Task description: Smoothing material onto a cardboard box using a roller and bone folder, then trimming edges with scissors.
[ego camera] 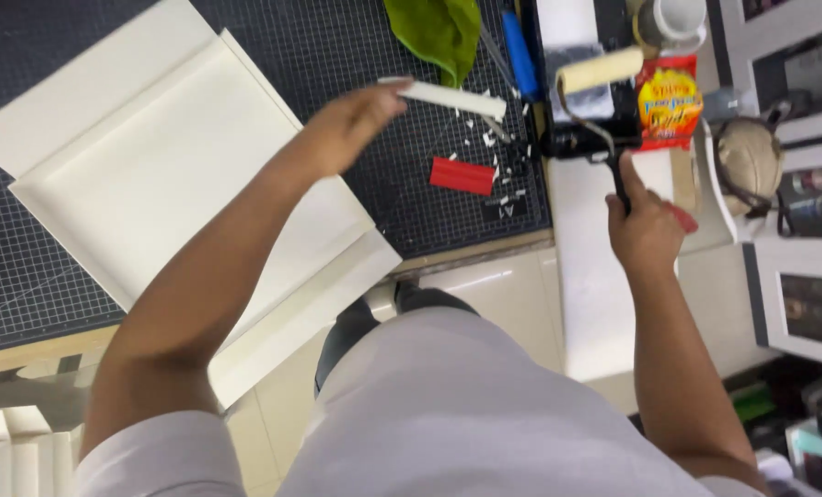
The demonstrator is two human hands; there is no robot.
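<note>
while the left hand [351,124] seemingly pinches a white strip [452,97], the right hand [646,225] grips a paint roller [600,72].

Single head cam, looking steeply down past own torso onto surface [24,276], close range, slightly tilted.

I see bright, even light from overhead, soft shadows only; my left hand [351,124] smears with motion blur, and the frame's lower edge looks soft.

Left hand [351,124] extended forward on a straight arm, fingers pinched shut; right hand [646,230] raised, fist closed, forearm near vertical; hands well apart.
</note>
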